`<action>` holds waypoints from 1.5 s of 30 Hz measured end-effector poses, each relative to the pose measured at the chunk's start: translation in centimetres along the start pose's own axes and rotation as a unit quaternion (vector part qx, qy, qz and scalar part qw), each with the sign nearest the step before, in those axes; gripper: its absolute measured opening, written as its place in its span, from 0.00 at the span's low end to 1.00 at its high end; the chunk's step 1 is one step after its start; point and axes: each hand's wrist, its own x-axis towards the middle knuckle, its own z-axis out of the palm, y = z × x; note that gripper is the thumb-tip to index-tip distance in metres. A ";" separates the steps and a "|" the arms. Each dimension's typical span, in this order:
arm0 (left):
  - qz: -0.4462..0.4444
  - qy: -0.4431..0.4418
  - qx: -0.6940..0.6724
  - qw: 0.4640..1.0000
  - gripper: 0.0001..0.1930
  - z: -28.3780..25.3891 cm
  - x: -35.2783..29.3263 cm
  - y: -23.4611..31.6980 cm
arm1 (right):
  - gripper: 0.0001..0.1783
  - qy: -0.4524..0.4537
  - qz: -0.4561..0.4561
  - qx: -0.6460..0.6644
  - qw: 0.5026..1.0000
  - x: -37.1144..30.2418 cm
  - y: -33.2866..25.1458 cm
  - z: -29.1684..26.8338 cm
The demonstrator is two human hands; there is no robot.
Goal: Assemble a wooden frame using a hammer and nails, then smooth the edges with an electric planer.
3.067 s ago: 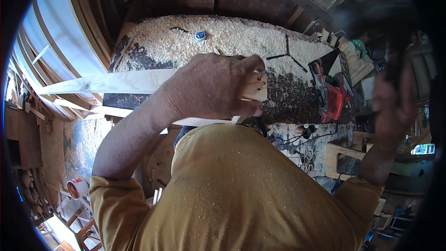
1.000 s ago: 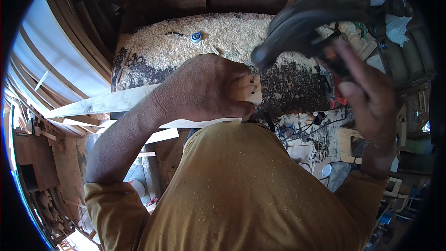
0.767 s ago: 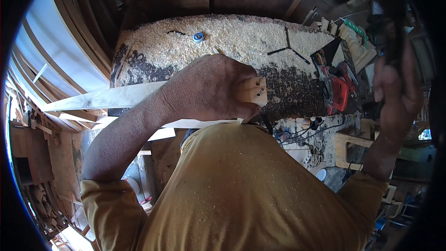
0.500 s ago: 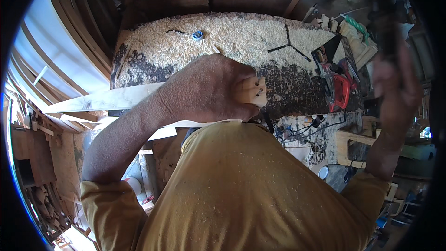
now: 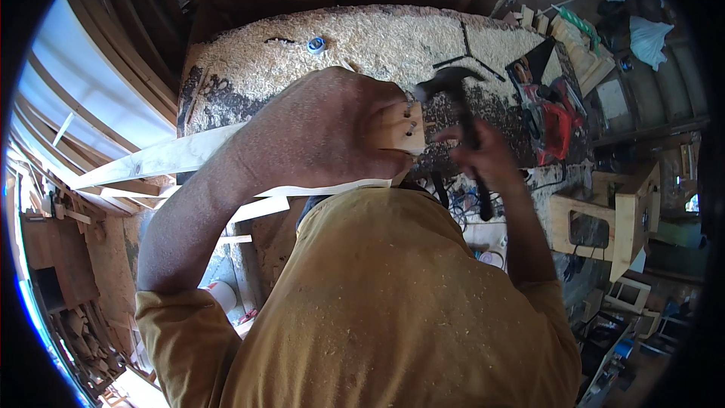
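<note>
Left hand (image 5: 325, 128) gripped the wood block (image 5: 393, 125), nails (image 5: 410, 130) in its end, over the workbench's (image 5: 507, 109) near side. Right hand (image 5: 491, 156) gripped the hammer (image 5: 467, 125), right of the workbench's centre. Red power tool (image 5: 557, 128) lay toward the workbench's right end.

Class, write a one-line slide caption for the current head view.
Left hand clasping a wooden piece, right hand holding a hammer, at a shaving-strewn workbench.

One hammer (image 5: 466, 117) was in the right hand (image 5: 491, 157), one red power tool (image 5: 556, 127) to its right, at least two nails (image 5: 410, 130) beside the left hand (image 5: 325, 128), one blue-and-white round object (image 5: 316, 45) beyond it.
</note>
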 end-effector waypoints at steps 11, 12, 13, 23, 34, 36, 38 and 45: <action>0.005 0.049 -0.106 0.993 0.25 -3.2 -2.5 0.8 | 0.21 -0.089 0.095 0.136 0.982 1.9 3.7 6.6; -0.043 0.010 -0.055 0.997 0.26 -4.3 -2.4 0.9 | 0.21 -0.069 0.086 0.112 0.988 2.5 2.9 6.7; -0.045 0.018 -0.057 0.997 0.25 -4.7 -2.6 0.6 | 0.22 -0.053 0.075 0.086 0.992 3.3 2.3 6.9; -0.038 0.064 0.077 0.994 0.20 -3.2 -0.2 -0.5 | 0.15 -0.016 0.024 0.075 0.997 7.4 3.8 6.4; -0.008 0.112 0.079 0.991 0.27 -1.8 0.9 -1.5 | 0.11 0.117 0.043 0.123 0.985 6.5 7.2 5.2; -0.011 0.089 0.046 0.995 0.27 -2.2 1.0 -1.0 | 0.09 0.147 0.050 0.128 0.980 6.5 9.2 3.4; -0.001 0.091 0.020 0.996 0.26 -2.0 1.0 -1.0 | 0.08 0.190 0.082 0.122 0.971 6.5 11.7 1.3; -0.035 0.093 0.068 0.993 0.29 -1.8 1.2 -1.0 | 0.11 0.231 0.191 0.039 0.953 6.6 20.6 -4.2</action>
